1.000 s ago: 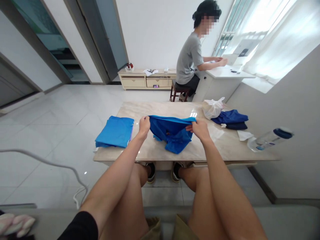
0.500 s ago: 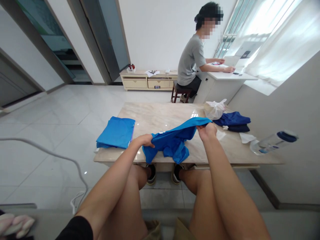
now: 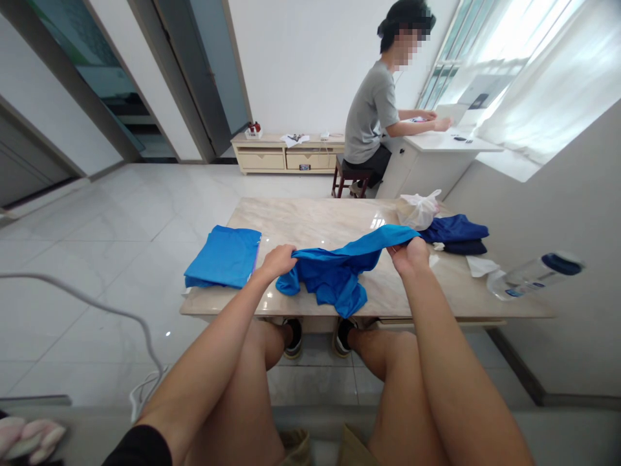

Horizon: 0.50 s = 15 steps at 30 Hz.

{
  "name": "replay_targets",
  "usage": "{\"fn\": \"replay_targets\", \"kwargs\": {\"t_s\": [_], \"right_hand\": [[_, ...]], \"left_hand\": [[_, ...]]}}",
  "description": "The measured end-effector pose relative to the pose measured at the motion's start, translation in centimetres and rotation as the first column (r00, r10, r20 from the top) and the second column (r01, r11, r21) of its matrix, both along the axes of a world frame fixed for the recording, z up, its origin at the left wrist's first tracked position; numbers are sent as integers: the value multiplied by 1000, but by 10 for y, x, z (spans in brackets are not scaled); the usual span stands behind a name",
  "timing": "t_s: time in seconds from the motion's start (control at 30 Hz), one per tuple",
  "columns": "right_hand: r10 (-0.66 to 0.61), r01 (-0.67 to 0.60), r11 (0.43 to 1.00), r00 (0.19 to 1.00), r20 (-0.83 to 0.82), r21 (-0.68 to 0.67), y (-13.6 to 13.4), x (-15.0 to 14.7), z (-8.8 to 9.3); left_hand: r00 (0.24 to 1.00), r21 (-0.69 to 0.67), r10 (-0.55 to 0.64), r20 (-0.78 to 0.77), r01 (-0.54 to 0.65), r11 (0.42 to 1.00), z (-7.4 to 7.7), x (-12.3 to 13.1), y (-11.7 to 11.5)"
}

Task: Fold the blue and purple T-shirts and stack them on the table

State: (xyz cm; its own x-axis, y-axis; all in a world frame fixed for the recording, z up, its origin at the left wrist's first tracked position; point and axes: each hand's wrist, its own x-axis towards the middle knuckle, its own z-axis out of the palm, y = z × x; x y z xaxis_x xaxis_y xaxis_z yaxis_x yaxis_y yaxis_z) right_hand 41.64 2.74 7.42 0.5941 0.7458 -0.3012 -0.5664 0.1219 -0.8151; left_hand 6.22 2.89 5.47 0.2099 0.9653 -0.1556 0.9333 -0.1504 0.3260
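A bright blue cloth (image 3: 334, 275) is stretched between my two hands above the marble-look table (image 3: 281, 217), its upper edge raised and the rest hanging in crumpled folds onto the tabletop near the front edge. My left hand (image 3: 280, 260) is closed on the cloth's left corner. At the right end, my right hand (image 3: 406, 254) grips the other corner, with the fingers partly under the fabric. A folded blue cloth (image 3: 226, 257) lies flat on the table, left of my left hand.
Dark blue folded fabric (image 3: 458, 234) and a white plastic bag (image 3: 420, 210) sit at the back right. A clear bottle (image 3: 533, 278) with a blue lid is at the far right. Beyond, a person (image 3: 371, 107) in grey sits at a white desk (image 3: 431, 144).
The cloth is pulled wider: my right hand has moved slightly right, and my left hand slightly left and up. The cloth's lower left part has risen from the table's front edge.
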Motion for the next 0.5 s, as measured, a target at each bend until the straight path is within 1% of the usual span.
{"fn": "replay_targets", "kwargs": {"t_s": [0.1,0.2,0.3,0.37,0.4,0.5], "right_hand": [[28,-28,1000,999,44,6,3,1,-2],[13,-12,1000,997,80,-12,6,-1,-8],[26,-11,987,995,93,-162,-1,-12,-13],[82,-59,963,994,77,-263,-15,-22,-15],[113,-89,953,991,66,-288,-25,-26,-14],[155,-128,950,985,77,-286,-65,-26,-2]], "left_hand": [[999,28,37,5,-38,999,1,-1,3],[999,-2,52,-6,-52,999,-2,-4,3],[997,-85,53,-59,-58,995,-5,-7,-6],[994,-124,52,-101,-65,990,-4,-9,-18],[992,-129,53,-116,-68,989,-1,-11,-25],[988,-84,72,-134,-84,993,13,-24,-54]]}}
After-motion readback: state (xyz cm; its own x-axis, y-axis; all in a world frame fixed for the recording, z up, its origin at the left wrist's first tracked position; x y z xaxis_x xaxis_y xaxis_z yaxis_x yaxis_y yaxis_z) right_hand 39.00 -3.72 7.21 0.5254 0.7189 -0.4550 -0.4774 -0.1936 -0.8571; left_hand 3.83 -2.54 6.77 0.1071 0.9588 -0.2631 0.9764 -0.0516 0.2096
